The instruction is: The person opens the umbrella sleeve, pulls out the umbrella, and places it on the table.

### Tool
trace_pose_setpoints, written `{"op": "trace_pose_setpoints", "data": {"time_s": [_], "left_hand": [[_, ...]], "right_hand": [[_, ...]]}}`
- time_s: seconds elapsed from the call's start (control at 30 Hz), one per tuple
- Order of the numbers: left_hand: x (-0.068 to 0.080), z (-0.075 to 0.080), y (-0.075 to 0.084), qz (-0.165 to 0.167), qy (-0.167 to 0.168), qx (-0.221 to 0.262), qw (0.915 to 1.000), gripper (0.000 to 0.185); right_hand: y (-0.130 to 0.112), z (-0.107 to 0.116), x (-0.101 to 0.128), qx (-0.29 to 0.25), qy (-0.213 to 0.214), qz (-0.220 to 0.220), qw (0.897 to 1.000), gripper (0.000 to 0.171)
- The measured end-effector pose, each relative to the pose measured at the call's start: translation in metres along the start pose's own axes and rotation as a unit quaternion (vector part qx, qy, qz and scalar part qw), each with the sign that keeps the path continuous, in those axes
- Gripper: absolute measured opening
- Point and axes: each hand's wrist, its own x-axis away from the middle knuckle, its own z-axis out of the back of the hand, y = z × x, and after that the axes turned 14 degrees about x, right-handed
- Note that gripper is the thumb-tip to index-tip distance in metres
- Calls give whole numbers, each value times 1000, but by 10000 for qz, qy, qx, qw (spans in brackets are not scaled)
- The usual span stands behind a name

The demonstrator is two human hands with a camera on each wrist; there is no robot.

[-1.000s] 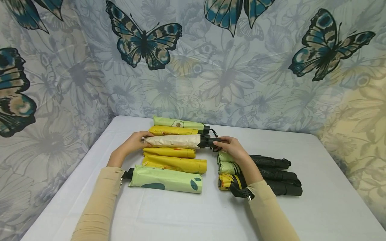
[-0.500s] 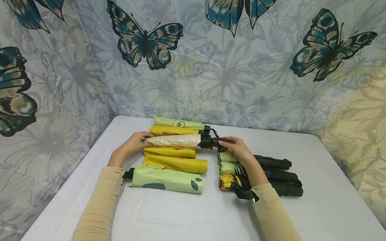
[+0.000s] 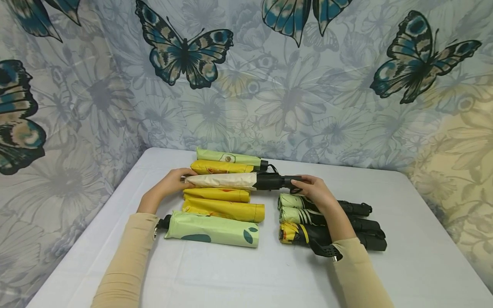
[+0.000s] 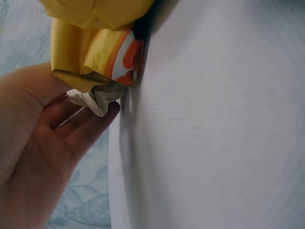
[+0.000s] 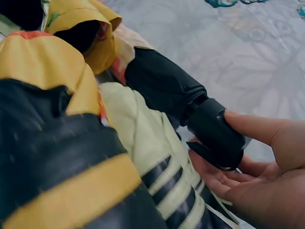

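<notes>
Between the hands lies the cream folding umbrella (image 3: 223, 180). The left hand (image 3: 168, 185), fingers relaxed, braces its canopy tip; the right hand (image 3: 313, 191) curls round the black handle (image 3: 289, 182), which has slid outward since a second ago. The shaft looks to be extending, while the other folded umbrellas (image 3: 221, 210) lie nearer the wrists on the table (image 3: 404, 239).
</notes>
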Motion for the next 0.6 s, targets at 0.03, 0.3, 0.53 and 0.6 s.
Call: {"op": "trace_pose_setpoints", "data": {"time_s": [0.03, 0.3, 0.53, 0.6], "left_hand": [[0, 0, 0, -11, -1, -5, 10000, 37], [2, 0, 1, -40, -13, 26, 10000, 37], [-1, 0, -1, -62, -12, 21, 10000, 36], [-1, 0, -1, -73, -21, 7, 10000, 36]], "right_hand": [[1, 2, 1, -27, 15, 26, 10000, 77], [9, 17, 7, -61, 99, 254, 9996, 73], [15, 24, 10, -104, 112, 272, 9995, 79], [17, 26, 10, -193, 130, 263, 9994, 81]]}}
